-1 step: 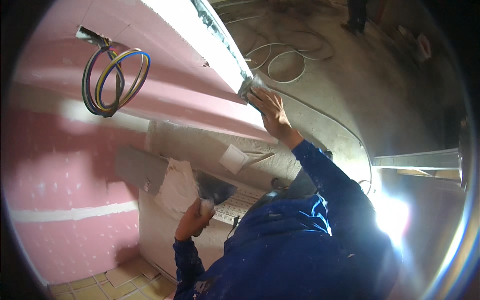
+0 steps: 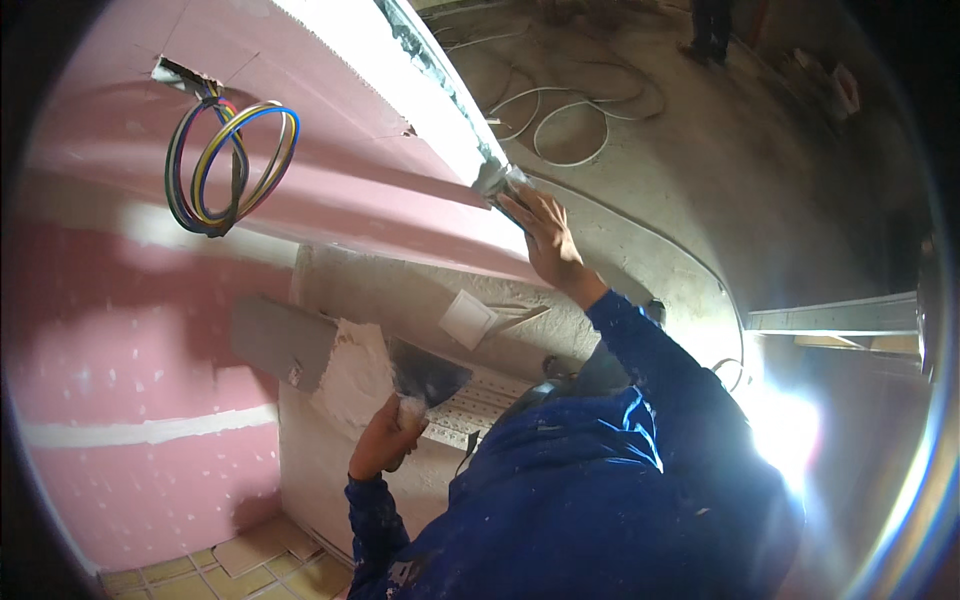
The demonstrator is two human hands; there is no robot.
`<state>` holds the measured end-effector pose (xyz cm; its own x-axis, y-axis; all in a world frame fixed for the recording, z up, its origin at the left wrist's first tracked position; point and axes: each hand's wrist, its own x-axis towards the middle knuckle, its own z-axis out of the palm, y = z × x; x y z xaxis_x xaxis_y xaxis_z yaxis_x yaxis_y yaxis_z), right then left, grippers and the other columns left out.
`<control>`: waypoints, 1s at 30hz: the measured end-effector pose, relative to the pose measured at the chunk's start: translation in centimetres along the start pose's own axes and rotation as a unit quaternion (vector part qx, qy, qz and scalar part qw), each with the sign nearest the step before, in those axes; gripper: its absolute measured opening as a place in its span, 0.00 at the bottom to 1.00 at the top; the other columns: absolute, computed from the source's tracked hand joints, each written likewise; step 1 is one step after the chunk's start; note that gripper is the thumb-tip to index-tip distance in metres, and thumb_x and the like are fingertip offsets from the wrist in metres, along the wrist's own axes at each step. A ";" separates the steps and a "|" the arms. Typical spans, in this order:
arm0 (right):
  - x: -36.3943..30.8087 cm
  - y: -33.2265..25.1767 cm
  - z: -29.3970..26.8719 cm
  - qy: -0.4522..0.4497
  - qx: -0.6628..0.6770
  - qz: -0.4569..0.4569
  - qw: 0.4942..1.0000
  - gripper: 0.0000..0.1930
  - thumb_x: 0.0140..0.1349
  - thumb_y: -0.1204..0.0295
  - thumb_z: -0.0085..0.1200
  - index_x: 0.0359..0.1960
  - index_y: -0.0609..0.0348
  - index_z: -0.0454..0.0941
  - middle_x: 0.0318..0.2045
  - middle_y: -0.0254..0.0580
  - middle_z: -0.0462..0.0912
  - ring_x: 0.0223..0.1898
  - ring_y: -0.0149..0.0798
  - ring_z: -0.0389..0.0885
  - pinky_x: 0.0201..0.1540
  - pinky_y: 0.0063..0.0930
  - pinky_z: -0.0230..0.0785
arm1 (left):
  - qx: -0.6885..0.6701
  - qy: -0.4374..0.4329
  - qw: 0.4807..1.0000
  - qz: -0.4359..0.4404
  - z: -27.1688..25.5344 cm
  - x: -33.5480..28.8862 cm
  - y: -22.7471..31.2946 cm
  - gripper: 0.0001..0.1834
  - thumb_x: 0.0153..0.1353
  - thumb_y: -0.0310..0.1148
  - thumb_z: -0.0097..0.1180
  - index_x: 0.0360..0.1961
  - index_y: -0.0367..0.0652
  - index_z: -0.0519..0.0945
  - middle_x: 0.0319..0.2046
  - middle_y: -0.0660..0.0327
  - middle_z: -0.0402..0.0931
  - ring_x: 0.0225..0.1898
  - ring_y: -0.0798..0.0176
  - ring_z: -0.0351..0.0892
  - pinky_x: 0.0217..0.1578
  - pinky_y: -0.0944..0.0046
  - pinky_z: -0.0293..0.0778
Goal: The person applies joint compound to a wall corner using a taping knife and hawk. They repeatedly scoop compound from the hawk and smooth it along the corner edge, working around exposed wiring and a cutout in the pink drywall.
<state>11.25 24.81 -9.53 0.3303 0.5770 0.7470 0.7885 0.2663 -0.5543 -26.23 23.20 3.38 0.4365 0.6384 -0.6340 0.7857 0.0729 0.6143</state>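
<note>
My left hand (image 2: 385, 440) grips the pale handle of a wide putty knife (image 2: 285, 340). Its long grey blade carries a thick, pale patch of filler (image 2: 352, 372) across the middle, and the end near my hand is dark and bare. Farther up and to the right, my right hand (image 2: 548, 240) is closed around a smaller putty knife (image 2: 497, 181). That blade rests at the edge of the pink plasterboard (image 2: 400, 185), by a brightly lit strip of white filler (image 2: 385, 75). My fingers hide its handle.
Coiled coloured wires (image 2: 235, 170) hang from a hole in the board at upper left. Below stands a perforated metal platform (image 2: 485, 405). A white square plate (image 2: 467, 318) and loose cable (image 2: 570, 130) lie farther off. A person's legs (image 2: 711, 30) show at the top right.
My right hand has turned a little and its fingers are less flat over the small putty knife. The left hand and its wide knife have hardly moved.
</note>
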 end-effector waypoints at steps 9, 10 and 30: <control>-0.1 -10.2 -4.9 -0.060 0.382 0.509 0.769 0.18 0.72 0.63 0.47 0.57 0.60 0.75 0.45 0.42 0.78 0.46 0.34 0.75 0.53 0.31 0.67 | -0.068 0.006 0.997 0.024 -1.5 0.3 0.7 0.20 0.64 0.34 0.61 0.53 0.39 0.70 0.28 0.64 0.74 0.23 0.71 0.74 0.25 0.68 0.74; 0.2 -10.9 -4.8 -0.046 0.433 0.530 0.728 0.19 0.72 0.60 0.48 0.54 0.62 0.76 0.41 0.41 0.78 0.43 0.33 0.75 0.52 0.31 0.67 | -0.058 0.007 0.998 0.019 -1.6 0.2 0.7 0.20 0.64 0.33 0.60 0.53 0.39 0.70 0.28 0.64 0.74 0.23 0.71 0.74 0.25 0.68 0.73; 12.7 -18.4 3.3 0.120 0.448 0.411 0.785 0.18 0.65 0.71 0.49 0.53 0.69 0.66 0.48 0.61 0.74 0.47 0.55 0.79 0.51 0.43 0.71 | -0.078 0.058 0.995 0.028 -1.3 -2.6 -1.3 0.20 0.64 0.35 0.61 0.51 0.37 0.70 0.30 0.62 0.75 0.22 0.70 0.75 0.24 0.68 0.74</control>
<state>-0.77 29.74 8.97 0.7090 0.7052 -0.0098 -0.3881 0.3786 -0.8403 -28.94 22.44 4.83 0.4169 0.7276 -0.5448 0.6798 0.1483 0.7183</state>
